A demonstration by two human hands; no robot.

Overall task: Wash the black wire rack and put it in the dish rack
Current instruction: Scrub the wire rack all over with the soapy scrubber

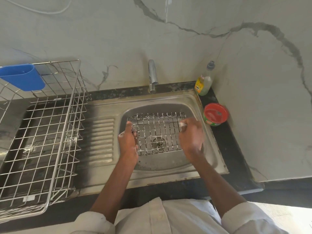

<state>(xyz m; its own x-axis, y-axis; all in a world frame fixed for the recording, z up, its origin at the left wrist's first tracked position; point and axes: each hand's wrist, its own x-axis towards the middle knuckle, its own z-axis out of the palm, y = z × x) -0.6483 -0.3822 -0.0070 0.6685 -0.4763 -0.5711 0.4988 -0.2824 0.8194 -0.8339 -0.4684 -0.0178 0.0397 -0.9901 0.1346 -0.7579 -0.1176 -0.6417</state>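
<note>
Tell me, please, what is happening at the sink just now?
A person is washing a black wire grid rack over the stainless steel sink basin. The left hand grips its left edge, while the right hand, blurred and soapy, holds or rubs the right side. White suds cling to the wires. The chrome tap shows no running water. The steel wire dish rack on the left stands ready, so the rack has not yet been put away.

A home kitchen: a steel sink (194, 105) with a tap (152, 76) at twelve o'clock is set into a dark table (236, 149) against marble-look walls. A dish rack (42, 132) stands at nine o'clock; a bottle (205, 81), probably dish soap, at two.
</note>
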